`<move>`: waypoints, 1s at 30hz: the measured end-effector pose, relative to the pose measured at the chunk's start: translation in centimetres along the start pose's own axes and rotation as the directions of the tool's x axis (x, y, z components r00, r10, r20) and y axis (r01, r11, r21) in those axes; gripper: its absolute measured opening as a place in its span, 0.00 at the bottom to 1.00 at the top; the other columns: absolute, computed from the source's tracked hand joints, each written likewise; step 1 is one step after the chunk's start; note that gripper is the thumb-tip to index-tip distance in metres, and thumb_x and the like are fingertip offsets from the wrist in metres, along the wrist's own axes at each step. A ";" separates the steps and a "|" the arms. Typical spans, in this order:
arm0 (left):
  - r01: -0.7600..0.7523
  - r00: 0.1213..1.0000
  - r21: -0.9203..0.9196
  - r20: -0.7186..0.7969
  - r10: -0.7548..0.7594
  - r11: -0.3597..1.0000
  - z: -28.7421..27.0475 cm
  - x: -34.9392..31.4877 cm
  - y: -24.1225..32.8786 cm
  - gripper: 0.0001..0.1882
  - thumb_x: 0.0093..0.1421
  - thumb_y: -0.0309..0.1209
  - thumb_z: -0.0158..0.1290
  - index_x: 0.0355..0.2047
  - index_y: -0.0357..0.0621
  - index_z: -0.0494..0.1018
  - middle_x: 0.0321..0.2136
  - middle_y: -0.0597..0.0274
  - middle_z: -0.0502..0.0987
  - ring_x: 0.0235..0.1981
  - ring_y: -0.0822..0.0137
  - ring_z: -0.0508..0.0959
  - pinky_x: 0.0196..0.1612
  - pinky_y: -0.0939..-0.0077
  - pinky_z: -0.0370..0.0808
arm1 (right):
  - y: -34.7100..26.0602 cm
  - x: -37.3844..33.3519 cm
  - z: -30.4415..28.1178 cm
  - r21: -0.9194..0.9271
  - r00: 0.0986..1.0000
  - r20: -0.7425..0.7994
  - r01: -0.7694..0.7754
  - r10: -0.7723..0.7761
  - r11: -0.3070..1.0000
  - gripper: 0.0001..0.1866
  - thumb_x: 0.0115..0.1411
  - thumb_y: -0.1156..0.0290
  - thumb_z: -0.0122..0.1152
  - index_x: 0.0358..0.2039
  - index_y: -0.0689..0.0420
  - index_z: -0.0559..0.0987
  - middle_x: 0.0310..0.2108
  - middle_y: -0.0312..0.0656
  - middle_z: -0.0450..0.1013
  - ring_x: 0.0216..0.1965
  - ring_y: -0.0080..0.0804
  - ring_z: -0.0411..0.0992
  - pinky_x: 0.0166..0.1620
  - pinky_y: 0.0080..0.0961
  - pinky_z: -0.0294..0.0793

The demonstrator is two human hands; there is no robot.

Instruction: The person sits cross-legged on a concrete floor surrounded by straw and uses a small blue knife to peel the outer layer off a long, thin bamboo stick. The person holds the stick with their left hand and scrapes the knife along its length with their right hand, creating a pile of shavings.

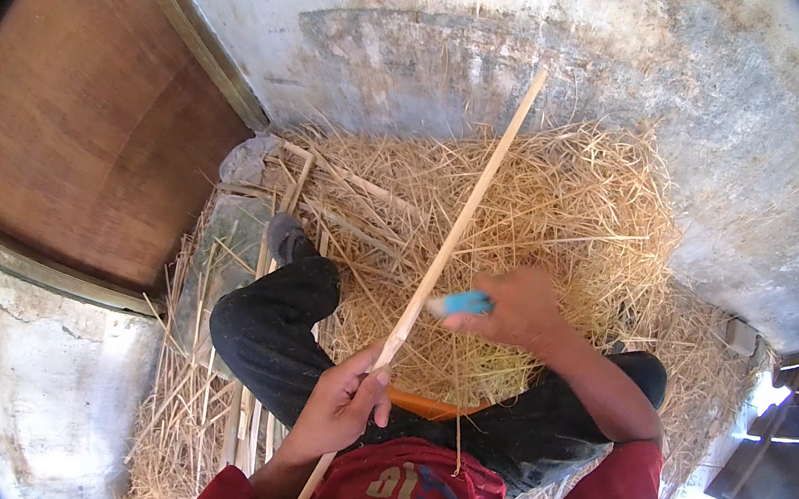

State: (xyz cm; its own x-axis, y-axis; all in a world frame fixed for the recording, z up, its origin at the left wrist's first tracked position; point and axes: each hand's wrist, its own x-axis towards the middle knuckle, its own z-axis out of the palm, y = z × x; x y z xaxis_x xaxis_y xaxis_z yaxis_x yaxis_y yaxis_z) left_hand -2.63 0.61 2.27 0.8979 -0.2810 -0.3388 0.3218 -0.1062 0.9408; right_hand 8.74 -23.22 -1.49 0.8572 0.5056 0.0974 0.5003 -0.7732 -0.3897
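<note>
My left hand (346,406) grips a long thin pale wooden strip (465,213) near its lower part. The strip runs diagonally from my lap up toward the wall. My right hand (516,308) is closed on a small knife with a light blue handle (465,304), whose blade end touches the strip just above my left hand. I sit with legs in black trousers (272,334) spread apart, a grey shoe (286,237) on the left foot. Something orange (429,407) shows between my legs.
A large heap of dry shavings and straw-like strips (547,198) covers the floor in front of me. More cut strips (244,431) lie at my left. A brown wooden door (85,107) stands on the left, a stained concrete wall (510,22) ahead.
</note>
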 end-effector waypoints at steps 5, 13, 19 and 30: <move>-0.058 0.996 -0.065 0.059 0.062 0.996 1.0 -0.3 -0.9 0.22 0.66 0.25 0.40 0.60 0.34 0.55 0.17 0.73 0.63 0.16 0.83 0.64 0.18 0.86 0.61 | 4.3 1.8 -0.1 -0.051 0.968 -0.209 -0.149 0.135 0.988 0.36 0.48 0.27 0.48 0.18 0.53 0.77 0.11 0.43 0.69 0.15 0.41 0.72 0.23 0.37 0.71; -0.065 0.997 0.052 -0.042 0.067 0.997 1.0 -0.1 -1.1 0.23 0.65 0.23 0.42 0.60 0.36 0.57 0.19 0.74 0.62 0.18 0.84 0.61 0.20 0.88 0.59 | 0.8 0.6 1.8 -0.027 0.984 -0.164 0.071 -0.075 0.997 0.37 0.52 0.29 0.46 0.15 0.54 0.76 0.07 0.40 0.65 0.12 0.37 0.69 0.19 0.34 0.68; -0.154 0.987 0.267 -0.005 0.161 0.951 0.9 -0.8 -2.0 0.23 0.63 0.22 0.45 0.59 0.34 0.60 0.22 0.73 0.63 0.22 0.84 0.61 0.23 0.87 0.60 | 9.2 3.7 -2.0 0.077 0.833 -0.171 -0.521 0.526 0.850 0.38 0.54 0.29 0.42 0.16 0.54 0.76 0.07 0.40 0.63 0.12 0.34 0.67 0.19 0.34 0.67; -0.163 0.985 0.248 -0.016 0.172 0.955 1.7 -0.9 -1.2 0.22 0.62 0.23 0.48 0.57 0.33 0.62 0.17 0.66 0.66 0.22 0.83 0.63 0.25 0.86 0.64 | 8.5 2.7 -0.6 -0.014 0.907 -0.164 -0.396 0.388 0.918 0.41 0.51 0.26 0.40 0.21 0.55 0.80 0.13 0.48 0.70 0.18 0.43 0.73 0.24 0.40 0.71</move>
State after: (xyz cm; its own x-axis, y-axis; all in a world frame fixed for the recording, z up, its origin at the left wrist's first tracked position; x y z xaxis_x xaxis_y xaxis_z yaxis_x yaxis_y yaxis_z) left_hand -4.36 -0.61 1.49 0.9447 -0.2795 -0.1717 0.0867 -0.2918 0.9525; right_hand 15.37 -28.70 -4.05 0.9916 0.0955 0.0869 0.1218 -0.9155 -0.3835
